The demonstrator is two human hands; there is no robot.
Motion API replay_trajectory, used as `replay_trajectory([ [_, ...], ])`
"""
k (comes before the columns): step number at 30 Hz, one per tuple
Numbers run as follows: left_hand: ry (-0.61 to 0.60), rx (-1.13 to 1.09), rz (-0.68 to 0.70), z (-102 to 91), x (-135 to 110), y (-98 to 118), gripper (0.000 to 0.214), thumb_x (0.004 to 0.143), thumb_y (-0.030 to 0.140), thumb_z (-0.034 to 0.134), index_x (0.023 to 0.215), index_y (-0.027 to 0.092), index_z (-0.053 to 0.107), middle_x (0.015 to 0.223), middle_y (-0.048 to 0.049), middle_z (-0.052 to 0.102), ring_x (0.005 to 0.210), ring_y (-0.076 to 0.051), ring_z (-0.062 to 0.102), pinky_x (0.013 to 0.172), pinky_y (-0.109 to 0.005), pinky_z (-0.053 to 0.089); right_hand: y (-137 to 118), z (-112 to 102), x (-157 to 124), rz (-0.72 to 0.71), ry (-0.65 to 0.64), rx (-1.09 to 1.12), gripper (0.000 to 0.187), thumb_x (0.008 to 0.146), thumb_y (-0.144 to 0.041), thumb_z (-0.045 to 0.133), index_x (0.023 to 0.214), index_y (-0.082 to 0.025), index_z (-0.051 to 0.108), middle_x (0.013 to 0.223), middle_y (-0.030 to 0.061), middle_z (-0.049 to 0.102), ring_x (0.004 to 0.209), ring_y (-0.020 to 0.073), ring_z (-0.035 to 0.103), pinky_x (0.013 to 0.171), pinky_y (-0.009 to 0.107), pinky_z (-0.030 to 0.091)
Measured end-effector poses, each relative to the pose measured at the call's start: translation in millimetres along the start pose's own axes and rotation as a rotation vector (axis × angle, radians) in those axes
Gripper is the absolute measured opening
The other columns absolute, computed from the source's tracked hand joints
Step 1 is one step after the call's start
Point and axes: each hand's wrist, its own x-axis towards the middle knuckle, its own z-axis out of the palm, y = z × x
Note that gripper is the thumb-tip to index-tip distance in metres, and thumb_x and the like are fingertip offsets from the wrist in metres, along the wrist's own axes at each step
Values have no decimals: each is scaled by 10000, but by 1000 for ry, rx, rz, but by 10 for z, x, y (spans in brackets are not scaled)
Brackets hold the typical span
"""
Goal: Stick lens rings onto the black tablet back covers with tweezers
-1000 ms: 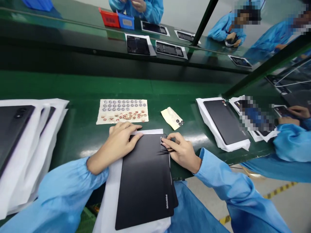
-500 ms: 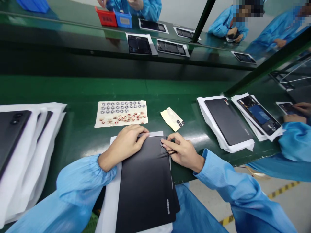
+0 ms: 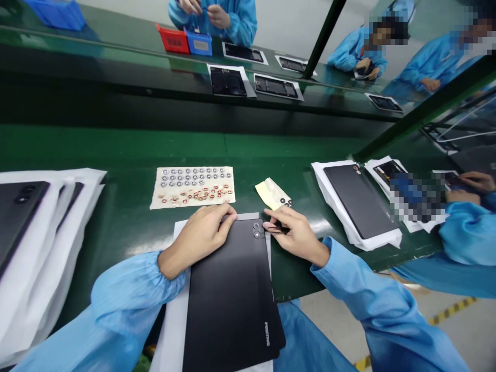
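Note:
A black tablet lies face down in front of me on white sheeting, its lettering near the lower right corner. At its top edge my left hand is closed, thumb and fingers pressed together against the edge. Two round camera rings sit one above the other in the tablet's upper right corner. Just right of them is my right hand, with dark tweezers between its fingers, clear of the rings. Beyond it lies a small yellowish paper bearing several black rings.
A backing sheet with rows of rings and reddish bits lies behind the tablet. Wrapped tablets are stacked at left and right. A green post slants at right. Co-workers in blue sit across and at right, near a red bin.
My right hand has drawn back to the right from the camera rings, uncovering both, and the tweezers have turned inward. My left hand stays at the tablet's top edge. The view has shifted slightly.

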Motion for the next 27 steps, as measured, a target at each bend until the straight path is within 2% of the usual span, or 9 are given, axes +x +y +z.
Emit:
replay_trajectory([
  [4,-14,23,-3,-86,17,50,217,1036,354,427,981,260,615,865,2,709,778,-212,654,705,-316,418,-214,68,-44,273,4,219,192,949,-379,696,955,-205,777,806,27,688,683,153,621,608,276,498],
  [10,-27,83,-5,-76,46,170,212,1051,343,392,997,249,574,821,-2,687,696,-208,640,656,-316,390,-286,56,69,396,97,328,269,825,-435,822,792,-185,728,760,24,686,712,163,618,659,288,489],
  [14,-18,65,-10,-77,53,250,235,1062,349,369,1032,243,577,819,-3,689,693,-201,645,647,-311,388,-280,49,202,576,-97,672,392,800,-509,832,964,-167,731,820,16,687,700,127,602,631,243,482],
  [16,-15,80,11,-147,49,246,260,1063,358,367,1038,240,597,840,-8,703,705,-200,649,655,-314,392,-319,57,248,621,-202,787,402,802,-534,824,865,-152,713,689,-22,609,567,81,501,534,214,417],
  [18,-9,87,1,-262,9,167,269,1049,413,419,1055,247,631,857,-12,716,723,-205,652,668,-316,402,-362,66,268,651,-209,844,415,783,-530,841,772,-150,676,579,-65,497,477,47,370,451,199,314],
  [20,5,-15,-136,-387,-102,17,300,984,517,551,1092,257,655,811,-4,707,690,-201,637,645,-304,418,-384,71,263,670,-166,891,409,773,-513,855,768,-153,662,552,-85,442,448,32,292,415,196,232],
  [23,-39,-478,-471,-484,-418,-203,428,867,592,704,1105,237,682,749,-1,682,636,-185,617,595,-275,460,-365,82,226,713,-155,955,393,781,-504,852,827,-155,678,571,-86,456,437,25,248,394,199,168],
  [25,-124,-803,-620,-453,-670,-242,402,851,572,736,1028,212,710,786,-22,705,662,-188,639,605,-274,501,-338,105,202,729,-171,969,383,802,-506,835,856,-155,690,597,-75,492,439,25,257,391,197,170],
  [27,-150,-951,-701,-370,-880,-187,368,844,542,762,973,199,726,840,-45,743,706,-205,674,637,-286,538,-329,129,189,713,-184,956,379,821,-508,819,842,-151,693,625,-57,533,453,30,303,400,193,210],
])
